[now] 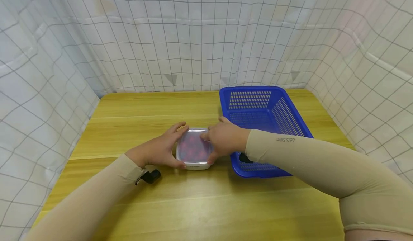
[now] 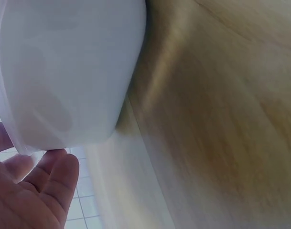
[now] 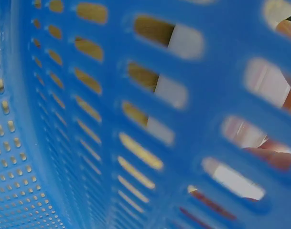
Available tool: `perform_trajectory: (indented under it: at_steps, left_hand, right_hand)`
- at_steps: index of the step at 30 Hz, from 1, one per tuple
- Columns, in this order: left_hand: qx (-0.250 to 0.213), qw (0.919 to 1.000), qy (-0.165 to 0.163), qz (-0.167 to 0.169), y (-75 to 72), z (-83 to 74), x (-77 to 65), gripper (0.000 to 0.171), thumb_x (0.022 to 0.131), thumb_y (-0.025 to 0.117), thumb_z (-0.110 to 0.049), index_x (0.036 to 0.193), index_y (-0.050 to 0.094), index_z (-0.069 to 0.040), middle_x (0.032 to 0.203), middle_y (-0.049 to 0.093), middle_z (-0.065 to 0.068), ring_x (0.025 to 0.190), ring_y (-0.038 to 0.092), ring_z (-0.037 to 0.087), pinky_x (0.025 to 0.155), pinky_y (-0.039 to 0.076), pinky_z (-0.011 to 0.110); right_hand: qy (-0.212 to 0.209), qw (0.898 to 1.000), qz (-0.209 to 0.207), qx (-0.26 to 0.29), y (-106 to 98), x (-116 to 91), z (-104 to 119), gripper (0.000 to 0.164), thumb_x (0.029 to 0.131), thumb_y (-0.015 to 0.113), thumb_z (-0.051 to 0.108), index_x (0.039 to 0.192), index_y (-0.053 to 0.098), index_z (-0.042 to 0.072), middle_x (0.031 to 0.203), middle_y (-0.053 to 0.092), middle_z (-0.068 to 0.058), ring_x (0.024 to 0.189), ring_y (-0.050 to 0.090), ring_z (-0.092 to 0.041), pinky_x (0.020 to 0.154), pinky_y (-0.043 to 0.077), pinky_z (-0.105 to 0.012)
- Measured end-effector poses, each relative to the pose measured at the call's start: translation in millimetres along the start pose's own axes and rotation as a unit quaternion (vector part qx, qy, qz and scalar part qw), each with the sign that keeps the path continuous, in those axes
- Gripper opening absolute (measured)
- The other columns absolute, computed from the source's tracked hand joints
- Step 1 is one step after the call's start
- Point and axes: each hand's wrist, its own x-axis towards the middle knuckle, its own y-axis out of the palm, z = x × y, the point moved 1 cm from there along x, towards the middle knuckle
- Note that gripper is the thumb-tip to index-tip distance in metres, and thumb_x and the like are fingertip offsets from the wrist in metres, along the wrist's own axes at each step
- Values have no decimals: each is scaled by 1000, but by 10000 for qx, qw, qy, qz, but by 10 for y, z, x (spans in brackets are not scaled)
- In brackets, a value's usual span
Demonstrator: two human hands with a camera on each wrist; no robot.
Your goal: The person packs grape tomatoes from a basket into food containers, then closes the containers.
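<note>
A white food container (image 1: pixel 197 167) with a clear lid (image 1: pixel 193 145) stands upright on the wooden table; blurred red round pieces show through the lid. My left hand (image 1: pixel 164 148) grips its left side, thumb at the front corner and fingers at the back corner. In the left wrist view, bent fingers (image 2: pixel 59 179) touch the edge of the white container (image 2: pixel 73 76). At the right side, my right hand (image 1: pixel 226 137) holds the container with curled fingers, the thumb low at the front right and one finger over the lid. Basket slots partly hide this hand in the right wrist view.
A blue slotted basket (image 1: pixel 269 89) stands right of the container, with my right forearm across it. Its wall (image 3: pixel 221 90) fills the right wrist view. White grid-patterned curtains (image 1: pixel 200 36) hang at the back and both sides of the wooden table (image 1: pixel 145 108).
</note>
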Motion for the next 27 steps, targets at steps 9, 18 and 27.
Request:
perform_trajectory:
  at_steps: [9,18,27]
  left_hand:
    - [268,9994,-209,63,21,-21,-18,129,79,89,-56,169,12,-4,175,17,18,156,33,40,118,43,57]
    - [217,9991,-348,-59,43,-48,-48,130,79,85,-65,168,14,-2,171,25,20,153,37,40,119,43,57]
    - [-70,9991,-308,-291,30,1,-18,131,74,91,-60,167,20,-2,163,39,18,140,51,33,113,49,54]
  right_hand:
    - [205,9993,27,-316,-32,-18,-17,80,78,78,73,140,66,24,133,71,-4,125,67,-31,124,25,-68]
    - [245,9994,82,-227,-35,5,-27,80,78,81,70,138,65,19,135,71,-3,127,66,-32,124,23,-69]
    - [126,9996,111,-215,-38,15,-60,84,79,78,73,137,64,15,139,69,-4,127,66,-31,124,25,-68]
